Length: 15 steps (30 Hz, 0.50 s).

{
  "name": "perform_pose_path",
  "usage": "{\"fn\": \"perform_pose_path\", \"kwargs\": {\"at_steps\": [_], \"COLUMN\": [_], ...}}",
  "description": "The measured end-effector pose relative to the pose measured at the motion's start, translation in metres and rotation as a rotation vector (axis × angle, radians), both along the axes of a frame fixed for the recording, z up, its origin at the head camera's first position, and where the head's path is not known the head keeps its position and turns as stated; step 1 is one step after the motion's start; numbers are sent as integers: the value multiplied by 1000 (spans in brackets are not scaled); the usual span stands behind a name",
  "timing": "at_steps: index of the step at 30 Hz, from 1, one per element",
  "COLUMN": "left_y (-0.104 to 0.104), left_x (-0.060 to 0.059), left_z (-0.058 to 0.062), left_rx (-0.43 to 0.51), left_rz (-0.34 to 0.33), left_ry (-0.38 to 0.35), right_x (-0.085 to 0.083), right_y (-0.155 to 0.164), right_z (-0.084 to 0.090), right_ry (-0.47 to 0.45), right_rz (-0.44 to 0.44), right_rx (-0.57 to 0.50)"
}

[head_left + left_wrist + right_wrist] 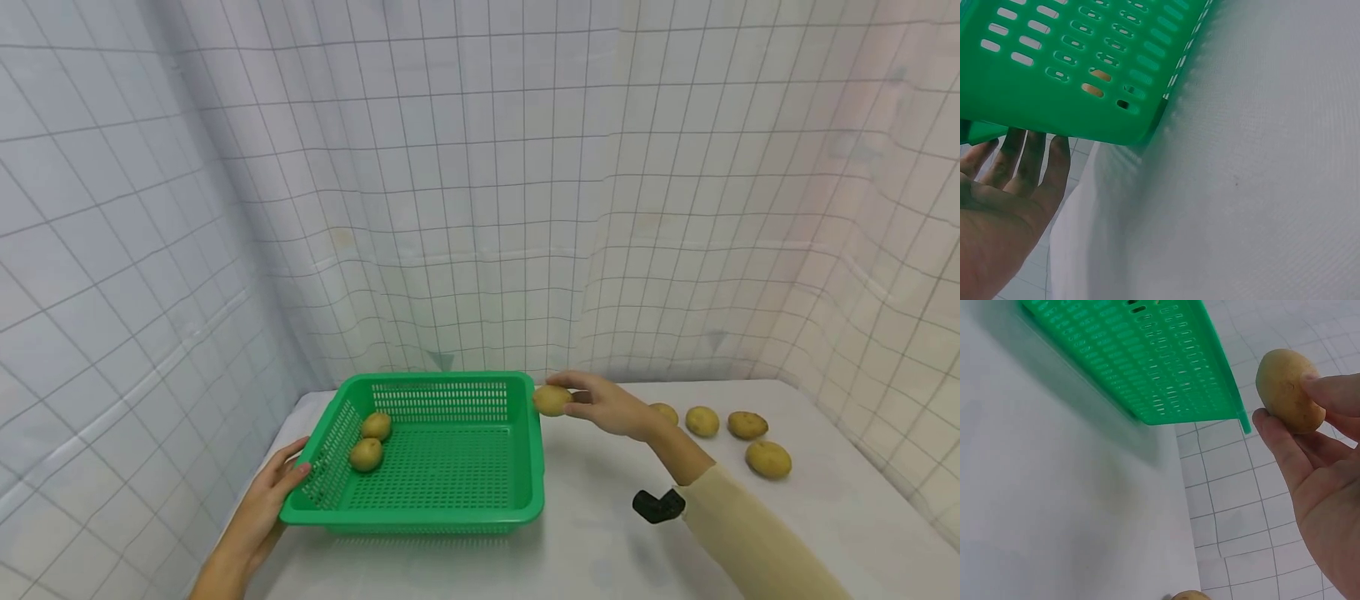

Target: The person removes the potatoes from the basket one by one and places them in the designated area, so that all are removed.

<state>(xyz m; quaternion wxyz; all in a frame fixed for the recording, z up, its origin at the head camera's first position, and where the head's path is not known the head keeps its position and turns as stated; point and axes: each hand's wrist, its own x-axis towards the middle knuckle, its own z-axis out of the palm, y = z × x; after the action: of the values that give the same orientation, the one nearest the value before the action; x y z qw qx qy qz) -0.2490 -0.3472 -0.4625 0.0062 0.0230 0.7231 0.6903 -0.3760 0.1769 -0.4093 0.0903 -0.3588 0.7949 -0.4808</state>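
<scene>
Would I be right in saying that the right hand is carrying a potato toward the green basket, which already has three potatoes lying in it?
Not quite: the green basket holds two potatoes, not three, as the head view shows. The rest stands: the right hand pinches a potato just beside the basket's far right corner, while the left hand rests against its left wall.

The person is working with two bare hands, wearing no gloves or rings that can be made out. A pale cream long sleeve (750,533) is covering the right arm, ending just behind the wrist of the right hand (611,406). A small black device (658,505) is sitting under that forearm at the cuff. The left hand (266,498) and its forearm are showing no sleeve.
</scene>
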Motion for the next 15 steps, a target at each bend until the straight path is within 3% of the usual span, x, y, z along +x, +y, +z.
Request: {"fn": "perform_pose_path", "kwargs": {"at_steps": [15], "left_y": [0], "left_x": [-1], "left_z": [1], "left_rx": [-1], "left_rz": [-7], "left_ry": [-19], "right_x": [6], "right_y": [25], "right_z": [-11], "right_ry": [-3], "right_rz": [-16], "right_rx": [7]}}
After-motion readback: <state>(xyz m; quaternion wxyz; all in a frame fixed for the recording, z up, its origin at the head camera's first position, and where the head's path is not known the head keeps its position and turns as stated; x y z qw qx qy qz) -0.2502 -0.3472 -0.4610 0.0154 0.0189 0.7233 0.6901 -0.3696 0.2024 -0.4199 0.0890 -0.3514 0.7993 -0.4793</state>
